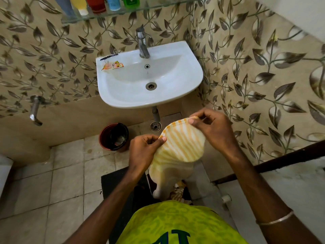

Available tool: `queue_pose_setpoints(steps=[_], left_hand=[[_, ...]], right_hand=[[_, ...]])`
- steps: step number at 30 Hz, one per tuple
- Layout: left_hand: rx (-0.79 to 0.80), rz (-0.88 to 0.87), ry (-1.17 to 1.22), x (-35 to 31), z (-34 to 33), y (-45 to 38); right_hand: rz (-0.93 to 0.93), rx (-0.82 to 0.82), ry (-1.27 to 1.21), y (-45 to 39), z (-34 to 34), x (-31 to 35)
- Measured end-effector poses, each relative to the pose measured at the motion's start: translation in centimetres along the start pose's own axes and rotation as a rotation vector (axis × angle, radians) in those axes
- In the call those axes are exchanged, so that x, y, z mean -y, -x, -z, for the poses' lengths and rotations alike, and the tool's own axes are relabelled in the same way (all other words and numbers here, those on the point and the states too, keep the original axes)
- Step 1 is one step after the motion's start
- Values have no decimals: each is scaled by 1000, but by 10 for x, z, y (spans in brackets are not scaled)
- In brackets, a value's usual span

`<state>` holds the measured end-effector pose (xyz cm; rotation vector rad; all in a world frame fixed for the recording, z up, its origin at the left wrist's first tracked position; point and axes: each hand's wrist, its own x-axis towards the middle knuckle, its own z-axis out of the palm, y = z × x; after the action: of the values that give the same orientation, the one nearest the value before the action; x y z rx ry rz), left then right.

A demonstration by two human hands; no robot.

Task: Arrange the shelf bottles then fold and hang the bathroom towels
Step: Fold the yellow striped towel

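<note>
A white towel with orange stripes (181,147) hangs in front of me, below the sink. My left hand (144,152) pinches its top edge at the left corner. My right hand (211,129) pinches the same edge at the right corner. The upper part is stretched between the two hands and the rest droops down toward my legs. Several bottles (112,3) stand in a row on the glass shelf (158,7) at the top: blue-grey, yellow, red, light blue and green. Their upper parts are cut off by the frame.
A white sink (193,76) with a steel tap (143,44) is fixed to the leaf-patterned wall; a pen and an orange sachet (112,65) lie on its left rim. A red bin (114,136) stands on the floor at the left. A wall tap (35,110) juts out at far left.
</note>
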<state>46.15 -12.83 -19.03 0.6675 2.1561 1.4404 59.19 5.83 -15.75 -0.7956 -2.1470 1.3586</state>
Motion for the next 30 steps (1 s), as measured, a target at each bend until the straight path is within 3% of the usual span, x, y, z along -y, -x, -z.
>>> queue_pose_setpoints(steps=[6,9,13,18,23,30], left_hand=[[111,-172,-94,-11,-3,0],[165,-250,-148,-8,0,-2],[207,-226,-187,-8,4,0],[244,-64,-3,-9,3,7],[282,25,97,0,0,10],[204,54,45,0,-9,3]], right_hand=[[35,493,-22,13,-20,8],[-29,573,38,9,-22,9],[-13,513,166,6,-17,18],[81,366,226,-1,-7,26],[62,185,288,-13,10,22],[5,-30,374,-23,15,9]])
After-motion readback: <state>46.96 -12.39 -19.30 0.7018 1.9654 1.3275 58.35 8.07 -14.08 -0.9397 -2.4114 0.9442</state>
